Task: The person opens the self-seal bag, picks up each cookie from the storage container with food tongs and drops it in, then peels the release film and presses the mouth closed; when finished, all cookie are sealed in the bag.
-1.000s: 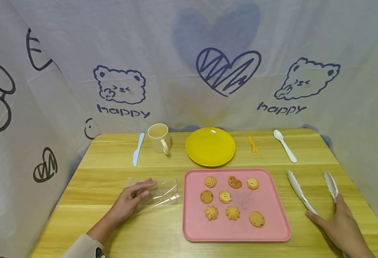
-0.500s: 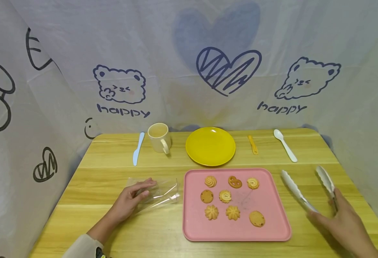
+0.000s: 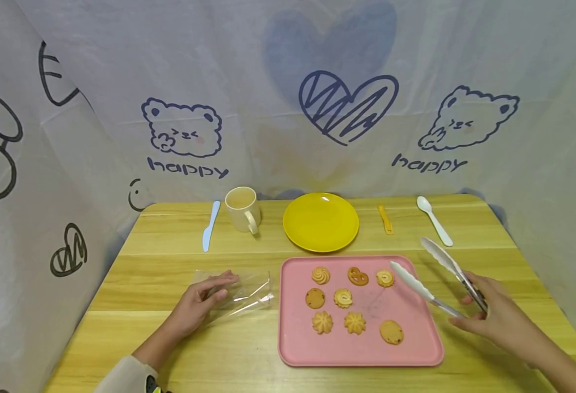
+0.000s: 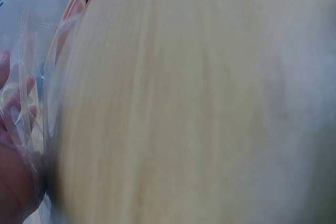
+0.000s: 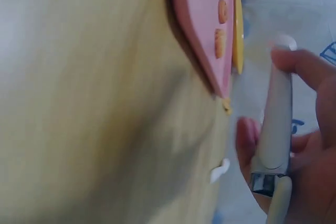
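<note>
My right hand (image 3: 494, 322) holds metal tongs (image 3: 417, 286) with pale scalloped tips, their arms spread apart. One tip hangs over the right part of a pink tray (image 3: 356, 356); nothing is between the tips. In the right wrist view, thumb and fingers grip the tongs (image 5: 277, 119) from either side. On the tray lie several cookies, among them a pretzel-shaped one (image 3: 358, 276), a swirl cookie (image 3: 320, 275) and an oval one (image 3: 391, 332). Left of the tray, my left hand (image 3: 199, 303) holds a clear plastic bag (image 3: 253, 295), its fingers curved; the plastic partly covers them in the left wrist view.
Along the back of the wooden table (image 3: 238, 355) stand a cream mug (image 3: 242, 210) and a yellow plate (image 3: 320, 222). A light blue knife (image 3: 211, 226), a small yellow fork-like piece (image 3: 385, 220) and a white spoon (image 3: 435, 221) lie there too. A printed curtain (image 3: 268, 109) hangs behind.
My right hand has lifted the tongs and brought them leftward, their tips now nearer together and one over the tray. The left hand and the bag have stayed put.
</note>
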{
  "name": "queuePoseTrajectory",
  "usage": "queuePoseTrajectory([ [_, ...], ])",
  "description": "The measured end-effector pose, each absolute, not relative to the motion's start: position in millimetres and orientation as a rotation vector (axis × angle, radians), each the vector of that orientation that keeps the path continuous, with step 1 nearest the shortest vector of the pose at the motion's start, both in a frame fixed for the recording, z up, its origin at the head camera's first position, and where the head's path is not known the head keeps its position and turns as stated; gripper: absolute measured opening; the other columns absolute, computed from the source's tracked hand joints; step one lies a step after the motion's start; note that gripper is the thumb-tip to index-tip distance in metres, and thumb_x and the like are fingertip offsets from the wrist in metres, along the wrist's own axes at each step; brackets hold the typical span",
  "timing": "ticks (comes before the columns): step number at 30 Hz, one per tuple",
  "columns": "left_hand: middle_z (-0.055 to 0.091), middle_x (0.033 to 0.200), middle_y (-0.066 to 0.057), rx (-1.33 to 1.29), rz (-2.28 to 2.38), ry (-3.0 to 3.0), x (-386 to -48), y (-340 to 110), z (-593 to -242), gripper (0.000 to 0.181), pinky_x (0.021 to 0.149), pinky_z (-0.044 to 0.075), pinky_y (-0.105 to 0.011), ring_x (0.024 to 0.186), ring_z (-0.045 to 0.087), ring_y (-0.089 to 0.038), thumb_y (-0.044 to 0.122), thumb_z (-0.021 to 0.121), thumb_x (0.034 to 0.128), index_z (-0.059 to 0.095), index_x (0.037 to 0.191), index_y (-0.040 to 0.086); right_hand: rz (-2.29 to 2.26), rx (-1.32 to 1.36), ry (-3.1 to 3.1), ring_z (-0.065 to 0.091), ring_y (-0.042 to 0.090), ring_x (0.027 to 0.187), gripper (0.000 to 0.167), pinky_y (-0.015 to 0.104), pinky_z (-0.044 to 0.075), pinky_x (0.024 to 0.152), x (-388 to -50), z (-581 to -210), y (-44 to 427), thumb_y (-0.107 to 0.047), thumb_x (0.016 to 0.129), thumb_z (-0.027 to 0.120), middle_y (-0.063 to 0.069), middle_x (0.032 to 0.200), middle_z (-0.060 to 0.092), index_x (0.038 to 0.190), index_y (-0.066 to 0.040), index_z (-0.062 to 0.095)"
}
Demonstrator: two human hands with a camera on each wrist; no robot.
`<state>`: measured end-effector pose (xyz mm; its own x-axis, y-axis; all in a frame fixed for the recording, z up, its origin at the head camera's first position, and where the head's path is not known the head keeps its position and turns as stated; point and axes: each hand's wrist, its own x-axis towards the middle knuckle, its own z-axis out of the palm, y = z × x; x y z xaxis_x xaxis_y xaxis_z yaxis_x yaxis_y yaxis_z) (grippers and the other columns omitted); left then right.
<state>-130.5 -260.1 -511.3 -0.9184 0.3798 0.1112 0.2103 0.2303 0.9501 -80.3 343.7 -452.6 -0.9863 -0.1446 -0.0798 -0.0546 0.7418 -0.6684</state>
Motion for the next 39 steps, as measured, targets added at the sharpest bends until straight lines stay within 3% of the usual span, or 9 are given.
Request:
queuePoseTrajectory([
  [5,0.052,0.151,-0.024,0.585,1.78,2.351,-131,-260,-511,0.033,0.112,0.03,-0.01,0.145,0.04,-0.001,0.011,0.057,0.1065,0.065,0.137,0.004,-1.101,-0.472,2.82,0.062,-0.002,0.091,0.088,0.025,0.057,0.063,-91,-449,328,-0.009,0.078,0.091,0.022,0.126,0.064,0.148,0.004,0.039],
  [9,0.052,0.15,-0.025,0.596,1.779,2.356,-131,-260,-512,0.033,0.112,0.03,-0.01,0.145,0.039,-0.003,0.01,0.056,0.1067,0.066,0.137,0.004,-1.007,-0.566,2.861,0.056,0.0,0.076,0.079,0.023,0.049,0.058,-99,-445,311,-0.009,0.079,0.087,0.012,0.117,0.067,0.144,-0.002,0.043],
  [13,0.052,0.15,-0.025,0.587,1.789,2.346,-131,-261,-512,0.032,0.112,0.031,-0.011,0.146,0.039,-0.004,0.01,0.056,0.1066,0.066,0.137,0.003,-0.872,-0.572,2.926,0.049,0.003,0.065,0.08,0.023,0.043,0.054,-104,-443,293,-0.015,0.08,0.085,0.004,0.106,0.063,0.147,-0.008,0.043],
  [20,0.05,0.151,-0.025,0.594,1.797,2.325,-131,-261,-512,0.032,0.112,0.031,-0.01,0.145,0.039,-0.001,0.009,0.055,0.1071,0.065,0.137,0.002,-0.687,-0.658,2.993,0.057,0.019,0.09,0.093,0.038,0.052,0.075,-116,-445,266,-0.049,0.083,0.085,0.002,0.111,0.064,0.156,-0.012,0.04],
  [24,0.049,0.152,-0.027,0.586,1.796,2.329,-131,-260,-512,0.032,0.112,0.03,-0.01,0.146,0.038,-0.003,0.009,0.055,0.107,0.065,0.137,0.002,-0.656,-0.701,2.955,0.061,0.021,0.096,0.096,0.045,0.057,0.083,-123,-449,255,-0.056,0.081,0.084,0.002,0.118,0.066,0.157,-0.015,0.042],
  [31,0.05,0.151,-0.026,0.581,1.785,2.353,-132,-260,-512,0.032,0.112,0.03,-0.01,0.146,0.039,-0.005,0.009,0.056,0.1069,0.066,0.136,0.003,-0.466,-0.792,2.957,0.052,0.009,0.075,0.09,0.03,0.048,0.066,-138,-453,238,-0.059,0.086,0.078,0.001,0.112,0.066,0.156,-0.013,0.047],
  [34,0.05,0.152,-0.026,0.586,1.793,2.339,-131,-261,-512,0.032,0.112,0.03,-0.01,0.146,0.039,-0.003,0.009,0.055,0.1069,0.066,0.136,0.003,-0.411,-0.861,2.987,0.059,0.011,0.085,0.086,0.035,0.055,0.071,-144,-453,232,-0.057,0.086,0.079,0.005,0.124,0.067,0.154,-0.013,0.05],
  [39,0.049,0.151,-0.028,0.598,1.806,2.325,-131,-261,-511,0.032,0.112,0.03,-0.01,0.144,0.04,0.001,0.007,0.055,0.1067,0.065,0.136,0.001,-0.371,-0.928,2.976,0.066,0.029,0.116,0.079,0.052,0.058,0.088,-154,-451,223,-0.053,0.087,0.079,0.01,0.14,0.064,0.151,-0.013,0.054],
])
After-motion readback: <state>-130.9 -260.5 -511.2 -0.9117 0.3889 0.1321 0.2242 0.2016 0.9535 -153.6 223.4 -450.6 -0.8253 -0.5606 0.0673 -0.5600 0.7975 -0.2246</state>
